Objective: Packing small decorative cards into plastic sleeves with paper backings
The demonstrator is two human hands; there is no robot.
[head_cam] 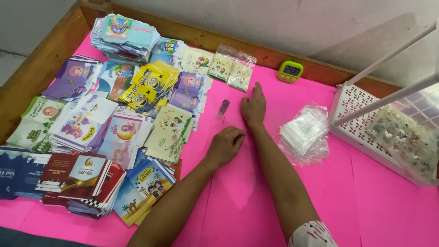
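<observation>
My left hand rests on the pink paper-covered table with its fingers curled under and nothing in it. My right hand lies flat on the pink surface a little farther away, fingers stretched out and together, holding nothing. A small clear tube lies just left of my right hand, apart from it. Two filled clear bags with printed cards inside lie beyond both hands.
Several stacks of colourful printed envelopes cover the table's left half. A pile of empty clear plastic bags sits to the right. A white perforated basket stands at the far right. A green digital timer sits by the wooden frame.
</observation>
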